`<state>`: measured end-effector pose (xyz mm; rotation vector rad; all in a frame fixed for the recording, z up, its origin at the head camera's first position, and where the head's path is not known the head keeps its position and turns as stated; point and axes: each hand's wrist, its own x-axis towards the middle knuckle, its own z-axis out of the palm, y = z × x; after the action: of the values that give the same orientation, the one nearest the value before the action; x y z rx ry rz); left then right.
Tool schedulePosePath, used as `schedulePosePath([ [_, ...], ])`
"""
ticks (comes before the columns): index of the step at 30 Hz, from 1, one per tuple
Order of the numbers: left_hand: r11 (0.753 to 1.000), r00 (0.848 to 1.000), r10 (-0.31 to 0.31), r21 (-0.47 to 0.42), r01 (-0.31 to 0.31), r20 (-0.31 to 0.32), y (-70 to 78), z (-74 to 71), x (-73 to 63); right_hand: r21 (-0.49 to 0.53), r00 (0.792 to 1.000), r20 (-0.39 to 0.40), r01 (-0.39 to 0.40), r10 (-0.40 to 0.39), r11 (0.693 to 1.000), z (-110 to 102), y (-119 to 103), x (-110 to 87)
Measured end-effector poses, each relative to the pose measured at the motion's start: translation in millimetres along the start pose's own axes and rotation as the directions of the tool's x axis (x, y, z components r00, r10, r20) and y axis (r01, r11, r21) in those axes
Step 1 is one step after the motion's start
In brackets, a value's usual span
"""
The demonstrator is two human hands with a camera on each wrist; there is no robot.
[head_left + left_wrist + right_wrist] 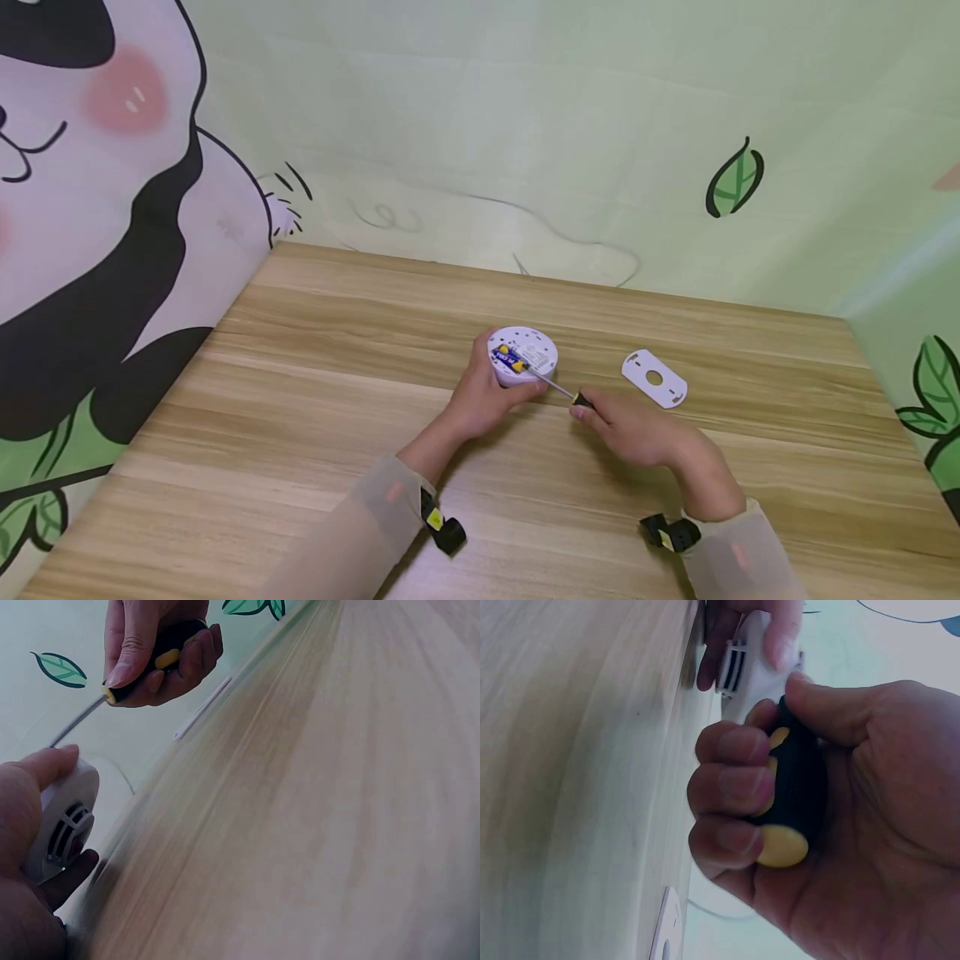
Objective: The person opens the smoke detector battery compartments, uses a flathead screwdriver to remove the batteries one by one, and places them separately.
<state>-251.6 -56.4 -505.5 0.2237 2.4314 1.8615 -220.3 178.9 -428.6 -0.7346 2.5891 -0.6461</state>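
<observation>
A round white smoke detector [542,343] is gripped at its side by my left hand [482,398], its back face turned up. A blue and yellow battery [509,359] lies in that face. My right hand [637,427] holds a screwdriver [558,387], with the fingers wrapped round its black and yellow handle [802,780]. The blade reaches left to the battery's near end, where its tip overlaps the battery in the head view. Seen from the left wrist, the slotted vent [71,831] of the detector faces the table side, and my left thumb [56,761] lies along its edge.
A white mounting plate [675,389] with a round centre hole lies flat on the wooden table [300,400], just beyond my right hand. Behind the table hangs a pale green printed backdrop [480,125]. Black cameras are strapped at both wrists.
</observation>
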Motion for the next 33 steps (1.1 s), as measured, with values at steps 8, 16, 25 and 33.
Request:
schedulePosePath([
  [8,0.999,1.000,-0.007,-0.054,0.007,0.006,0.9,0.4,0.3,0.022,1.000,-0.003,0.004,-0.004,1.000,0.5,1.6,1.1],
  [16,1.000,0.999,0.030,0.007,-0.030,-0.011,-0.4,0.9,0.2,0.083,1.000,0.013,-0.009,0.008,0.996,-3.0,7.8,-1.7],
  [25,0.996,0.998,0.053,0.070,-0.052,-0.016,-2.0,1.8,0.2,0.086,1.000,0.022,0.011,-0.013,0.996,-8.7,9.2,-5.4],
  [33,0.996,0.998,0.063,0.071,-0.061,-0.017,-2.9,1.6,-0.1,0.105,1.000,0.026,0.002,-0.005,0.994,-11.8,11.9,-7.9],
])
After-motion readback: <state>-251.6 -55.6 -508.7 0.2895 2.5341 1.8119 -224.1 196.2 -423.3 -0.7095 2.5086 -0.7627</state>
